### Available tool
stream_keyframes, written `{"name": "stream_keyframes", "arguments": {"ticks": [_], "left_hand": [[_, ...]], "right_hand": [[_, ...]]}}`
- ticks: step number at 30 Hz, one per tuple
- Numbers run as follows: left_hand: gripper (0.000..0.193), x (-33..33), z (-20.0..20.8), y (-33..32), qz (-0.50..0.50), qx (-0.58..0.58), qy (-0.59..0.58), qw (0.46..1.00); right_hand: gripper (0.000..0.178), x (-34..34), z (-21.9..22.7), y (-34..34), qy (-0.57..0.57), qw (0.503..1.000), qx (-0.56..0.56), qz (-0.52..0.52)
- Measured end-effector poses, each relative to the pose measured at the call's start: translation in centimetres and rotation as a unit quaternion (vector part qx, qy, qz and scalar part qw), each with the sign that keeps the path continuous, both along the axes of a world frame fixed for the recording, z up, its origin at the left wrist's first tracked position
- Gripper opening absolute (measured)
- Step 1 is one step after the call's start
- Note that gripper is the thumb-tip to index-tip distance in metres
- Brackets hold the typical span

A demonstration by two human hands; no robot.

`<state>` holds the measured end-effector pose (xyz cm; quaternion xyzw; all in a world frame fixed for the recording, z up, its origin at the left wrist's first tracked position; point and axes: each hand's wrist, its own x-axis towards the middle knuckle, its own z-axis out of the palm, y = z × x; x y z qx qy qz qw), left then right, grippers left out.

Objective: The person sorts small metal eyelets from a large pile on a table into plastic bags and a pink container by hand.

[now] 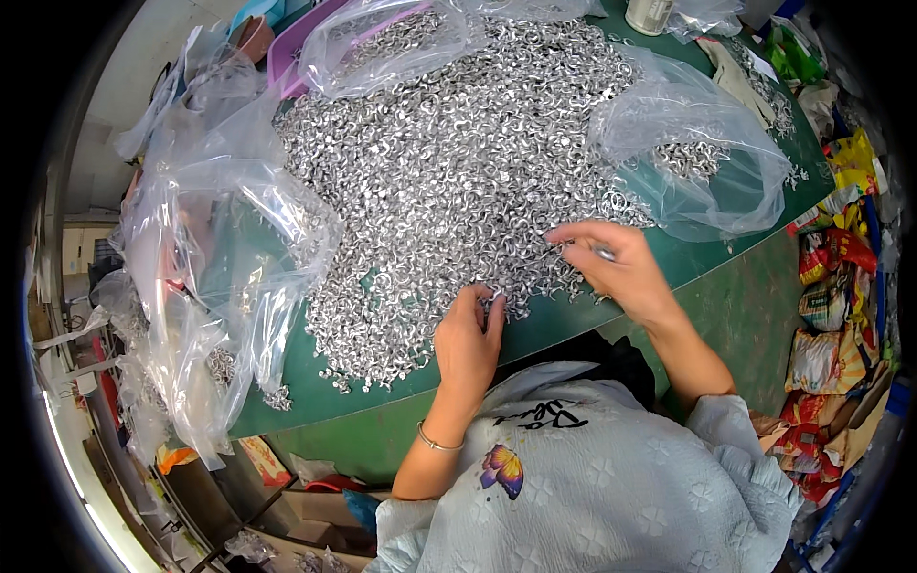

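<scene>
A wide heap of small, curved, silver metal pieces [430,172] covers much of the green table [298,382]. At the heap's near edge, my left hand [468,339] has its thumb and forefinger drawn together; what lies between them is too small to make out. To its right, my right hand [621,267] is curled above the pieces, thumb and forefinger pinched towards the heap. A shiny silver metal piece [604,253] shows within its curled fingers. Both forearms come up from the lower edge, the left wrist wearing a thin bracelet [439,441].
Clear plastic bags hang over the left edge [186,239] and lie at the right [707,205], the latter holding more pieces. A purple tub [287,53] stands far left. At the far right is a pale can [650,13]. Colourful packets [826,358] line the right side.
</scene>
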<state>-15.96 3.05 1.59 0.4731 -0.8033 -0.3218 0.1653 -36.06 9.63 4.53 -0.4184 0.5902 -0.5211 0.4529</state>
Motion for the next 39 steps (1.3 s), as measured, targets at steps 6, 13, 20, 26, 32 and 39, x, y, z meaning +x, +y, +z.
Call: {"name": "stream_keyframes", "arguments": {"ticks": [6,13,20,26,32,39], "left_hand": [[0.018,-0.5,0.4,-0.7,0.009,-0.043,0.051,0.998],[0.02,-0.9,0.7,-2.1,0.019,-0.041,0.06,0.997],[0.02,1.1,0.4,-1.2,-0.014,-0.005,0.028,0.999],[0.021,0.8,-1.2,-0.9,-0.045,-0.098,0.079,0.991],[0.011,1.4,-0.5,-1.4,-0.014,0.085,0.162,0.983],[0.017,3.6,1.1,-2.7,0.116,0.586,0.51,0.619]], "right_hand": [[0.018,2.0,-4.1,-4.5,0.497,0.858,-0.103,-0.08],[0.016,0.2,-2.7,-3.3,-0.015,0.998,0.035,-0.059],[0.019,0.8,-1.3,-1.6,-0.465,0.884,0.055,-0.004],[0.016,3.6,-2.3,-1.9,0.088,0.994,-0.058,0.033],[0.015,3.2,-1.5,-1.6,-0.046,0.996,0.076,0.007],[0.018,4.6,-2.1,-2.2,0.303,0.953,-0.011,0.005]]}}
